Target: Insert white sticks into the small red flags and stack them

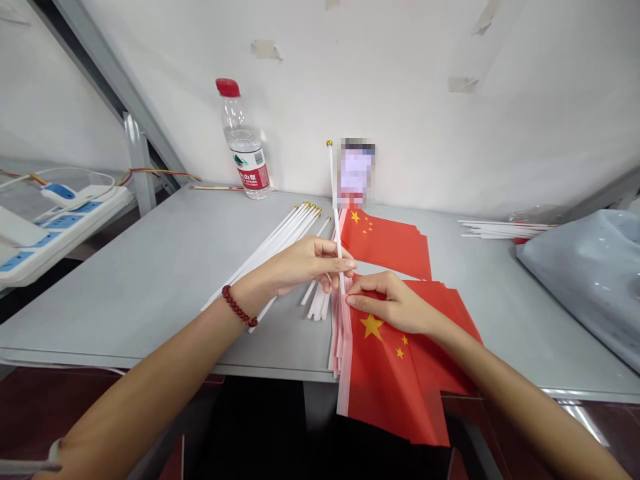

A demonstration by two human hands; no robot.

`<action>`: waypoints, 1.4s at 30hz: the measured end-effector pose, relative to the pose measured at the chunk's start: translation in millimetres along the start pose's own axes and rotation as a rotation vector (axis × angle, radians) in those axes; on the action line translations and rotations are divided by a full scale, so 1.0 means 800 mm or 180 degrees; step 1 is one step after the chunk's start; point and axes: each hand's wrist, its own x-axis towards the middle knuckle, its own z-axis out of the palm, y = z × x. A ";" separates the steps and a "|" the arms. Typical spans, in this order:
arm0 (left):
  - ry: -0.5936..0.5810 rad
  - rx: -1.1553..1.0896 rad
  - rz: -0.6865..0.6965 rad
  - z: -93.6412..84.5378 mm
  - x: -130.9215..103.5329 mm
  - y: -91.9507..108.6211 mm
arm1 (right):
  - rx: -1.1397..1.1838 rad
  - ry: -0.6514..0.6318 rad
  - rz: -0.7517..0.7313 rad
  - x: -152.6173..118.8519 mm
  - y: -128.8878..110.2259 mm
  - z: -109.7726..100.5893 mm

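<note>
My left hand (323,262) grips a white flagpole (335,190) tipped with a gold ball, holding it nearly upright. The pole's lower end meets the top of the white sleeve on a red flag (395,380) with yellow stars; whether it is inside the sleeve I cannot tell. My right hand (395,300) pinches that flag at the sleeve's upper corner, and the flag hangs over the table's front edge. Beneath it lies a stack of similar flags (460,320). More red flags (393,243) lie behind. Left of my hands are several loose white poles (273,250) with gold tips.
A water bottle (246,150) with a red cap stands against the back wall, near a blurred phone (356,172). On the right are more white sticks (500,229) and a pale plastic bag (590,273). A power strip (65,227) with cables is at the left.
</note>
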 end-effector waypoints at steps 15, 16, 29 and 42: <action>0.2208 -0.0948 0.0939 -0.009 0.005 0.002 | 0.0081 -0.0787 -0.0019 -0.004 -0.002 -0.006; 0.2258 -0.0946 0.0985 -0.010 0.005 0.002 | 0.0110 -0.0828 -0.0031 -0.004 -0.002 -0.007; 0.1417 -0.0836 0.1006 0.001 -0.008 0.007 | -0.0063 -0.0322 -0.0012 -0.006 -0.013 -0.017; 0.1507 -0.0740 0.0817 0.009 -0.011 -0.004 | -0.0367 -0.0947 0.0231 0.012 -0.003 -0.048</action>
